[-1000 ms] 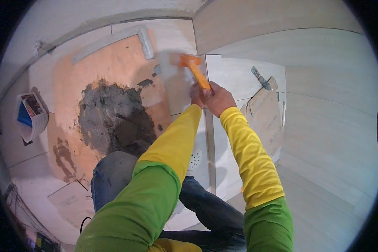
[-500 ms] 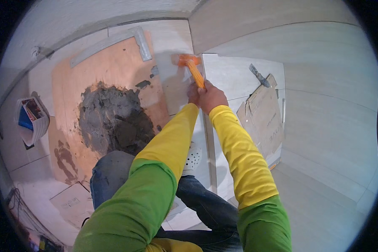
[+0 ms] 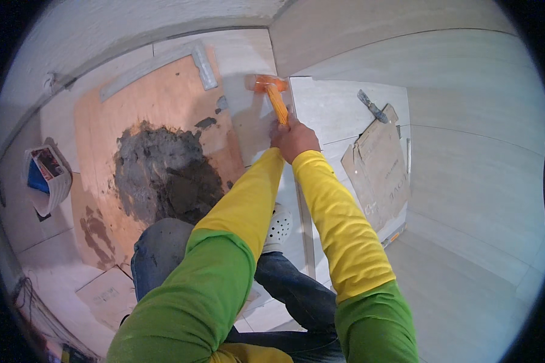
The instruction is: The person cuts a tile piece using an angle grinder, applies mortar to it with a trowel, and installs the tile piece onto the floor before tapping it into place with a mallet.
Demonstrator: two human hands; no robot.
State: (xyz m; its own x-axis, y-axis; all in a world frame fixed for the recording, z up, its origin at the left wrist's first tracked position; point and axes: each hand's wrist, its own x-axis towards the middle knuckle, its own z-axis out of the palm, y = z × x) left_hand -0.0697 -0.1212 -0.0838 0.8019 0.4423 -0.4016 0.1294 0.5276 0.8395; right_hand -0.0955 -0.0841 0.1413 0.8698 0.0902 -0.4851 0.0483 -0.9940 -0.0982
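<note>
A rubber mallet with a translucent orange head (image 3: 269,83) and a ribbed yellow-orange handle (image 3: 277,104) points away from me. Its handle is in my right hand (image 3: 300,141), which is closed around the lower end. My left hand (image 3: 277,138) lies close beside and partly behind the right one, so its fingers are hidden. At the mallet head's right end is the far left corner of a raised, pale-tiled step (image 3: 327,109). I cannot tell whether the head touches it.
Grey mortar (image 3: 163,169) is heaped on a plywood board (image 3: 94,151) left of my arms. A metal square (image 3: 154,68) lies along its far edge. Right of my hands are a putty knife (image 3: 372,106) and cardboard (image 3: 378,166). White containers (image 3: 59,184) stand far left; tiled walls (image 3: 466,115) rise right.
My right hand and the mallet have shifted slightly left and away from me, and the handle is a little more upright in view. My left hand stays close beside the right.
</note>
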